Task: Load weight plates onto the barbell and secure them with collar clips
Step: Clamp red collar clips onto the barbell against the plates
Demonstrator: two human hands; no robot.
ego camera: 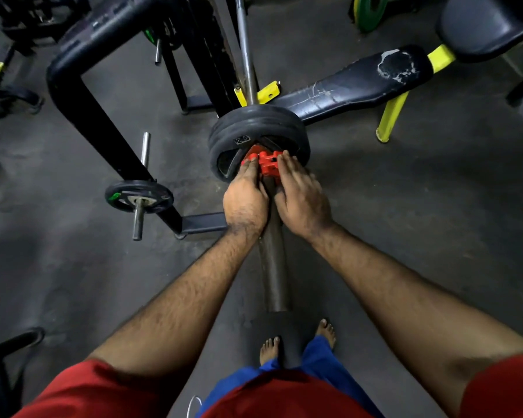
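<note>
Both bare hands, left (245, 198) and right (301, 198), pinch a red plastic collar clip (265, 163) against black rubber weight plates (258, 129) on the steel barbell sleeve (274, 267); left unlatched, plates could slide.

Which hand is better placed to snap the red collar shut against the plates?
Probably the right hand: its fingertips lie on top of the collar, over its split. The left hand cups the collar's side next to the plates, suited to steadying it on the sleeve.
</note>
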